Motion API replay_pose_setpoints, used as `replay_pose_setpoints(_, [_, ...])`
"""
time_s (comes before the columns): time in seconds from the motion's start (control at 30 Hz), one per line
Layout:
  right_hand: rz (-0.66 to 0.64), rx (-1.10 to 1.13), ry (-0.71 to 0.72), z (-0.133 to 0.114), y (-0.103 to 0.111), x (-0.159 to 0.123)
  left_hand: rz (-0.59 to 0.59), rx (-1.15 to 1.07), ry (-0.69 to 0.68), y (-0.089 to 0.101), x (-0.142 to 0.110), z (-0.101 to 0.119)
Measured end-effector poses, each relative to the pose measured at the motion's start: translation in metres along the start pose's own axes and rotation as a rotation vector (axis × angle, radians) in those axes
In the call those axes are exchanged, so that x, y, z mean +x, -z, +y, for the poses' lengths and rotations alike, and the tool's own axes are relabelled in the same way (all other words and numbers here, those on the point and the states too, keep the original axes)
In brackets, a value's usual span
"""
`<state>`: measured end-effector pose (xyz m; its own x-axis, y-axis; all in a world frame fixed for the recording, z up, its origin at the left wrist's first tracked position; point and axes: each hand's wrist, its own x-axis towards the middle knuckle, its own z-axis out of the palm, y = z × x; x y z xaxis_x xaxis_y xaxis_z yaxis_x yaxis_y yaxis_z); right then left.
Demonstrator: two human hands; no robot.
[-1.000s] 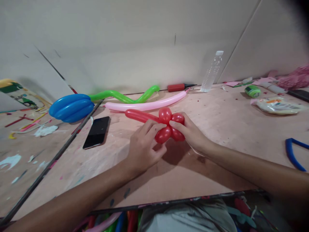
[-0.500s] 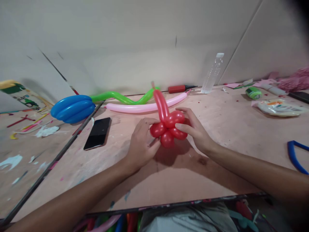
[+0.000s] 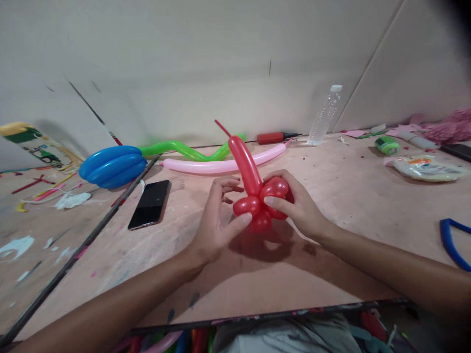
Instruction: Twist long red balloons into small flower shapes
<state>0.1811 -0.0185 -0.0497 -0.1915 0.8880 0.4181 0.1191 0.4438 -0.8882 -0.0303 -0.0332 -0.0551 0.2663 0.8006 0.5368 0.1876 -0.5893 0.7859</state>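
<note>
A red twisted balloon is held just above the table, several round bubbles clustered at its lower end. Its long segment points up and away to the left, ending in a thin uninflated tip. My right hand grips the bubbles on the right, thumb in front and fingers behind. On the other side, my left hand has its fingers apart, with the thumb against the left bubble and the fingertips behind it. Behind the red balloon lie a pink long balloon and a green bent balloon.
A black phone lies to the left, near a blue balloon bundle. A red hand pump and a clear bottle stand along the wall. At right are a plastic packet, a green roll and a blue balloon piece.
The red balloon has been tilted, its bubbles turning toward the table and its long end leaning further left. My left fingers have loosened and spread around the left bubble.
</note>
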Motion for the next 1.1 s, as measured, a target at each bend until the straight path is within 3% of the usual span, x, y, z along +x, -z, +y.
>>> replay_pose_setpoints(0.1, [-0.117,-0.039,0.037,-0.002,-0.002,-0.005,0.029,-0.238,0.325,-0.007,0.004,-0.001])
replay_pose_setpoints(0.2, [-0.194,-0.056,0.031,-0.003,-0.005,-0.01,0.051,-0.3,0.464,-0.012,0.006,-0.003])
replay_pose_setpoints(0.27, [-0.174,-0.052,0.016,-0.002,-0.006,-0.009,0.102,-0.293,0.47,-0.014,0.005,-0.003])
replay_pose_setpoints(0.47, [-0.003,0.063,-0.086,0.009,-0.005,0.001,0.223,-0.207,0.318,-0.012,0.004,-0.002])
replay_pose_setpoints(0.6, [-0.14,-0.04,0.048,0.004,-0.003,-0.004,0.09,-0.222,0.346,-0.011,0.009,-0.002])
replay_pose_setpoints(0.67, [-0.196,-0.076,0.023,0.0,-0.003,-0.008,0.037,-0.235,0.358,-0.011,0.011,-0.002])
replay_pose_setpoints(0.83, [-0.194,-0.105,-0.16,-0.006,-0.006,-0.012,0.046,-0.253,0.411,-0.013,0.007,0.002])
replay_pose_setpoints(1.1, [-0.127,-0.283,-0.077,-0.016,-0.008,-0.01,0.105,-0.324,0.467,-0.016,0.004,0.004])
